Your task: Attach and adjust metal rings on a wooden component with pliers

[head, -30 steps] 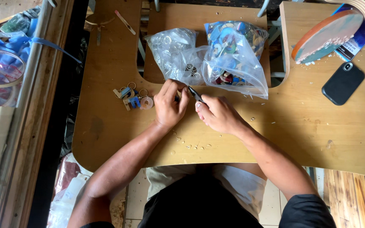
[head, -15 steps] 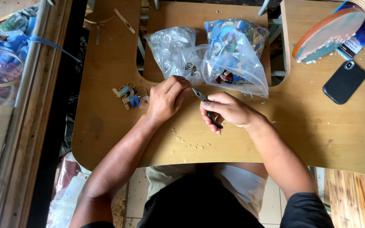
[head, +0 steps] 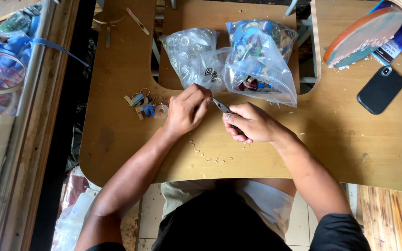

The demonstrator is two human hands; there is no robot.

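Observation:
My right hand (head: 252,123) grips small dark pliers (head: 221,106), whose tip points left toward my left hand (head: 187,111). My left hand pinches a tiny piece at the pliers' tip; the piece itself is hidden by my fingers. Both hands rest over the wooden table (head: 126,139). Just left of my left hand lies a small pile of keychain pieces (head: 145,104) with metal rings and blue parts. Several small metal rings (head: 208,155) lie scattered on the table below my hands.
Behind my hands lie a clear bag of metal rings (head: 189,53) and a clear bag of coloured pieces (head: 261,53). A black phone (head: 380,89) and a round disc (head: 363,35) sit at the right. Blue plastic (head: 6,46) lies at the left.
My hands have drawn slightly apart and shifted: the right hand with the pliers moved a little right and down, while the left hand stays at the pliers' tip.

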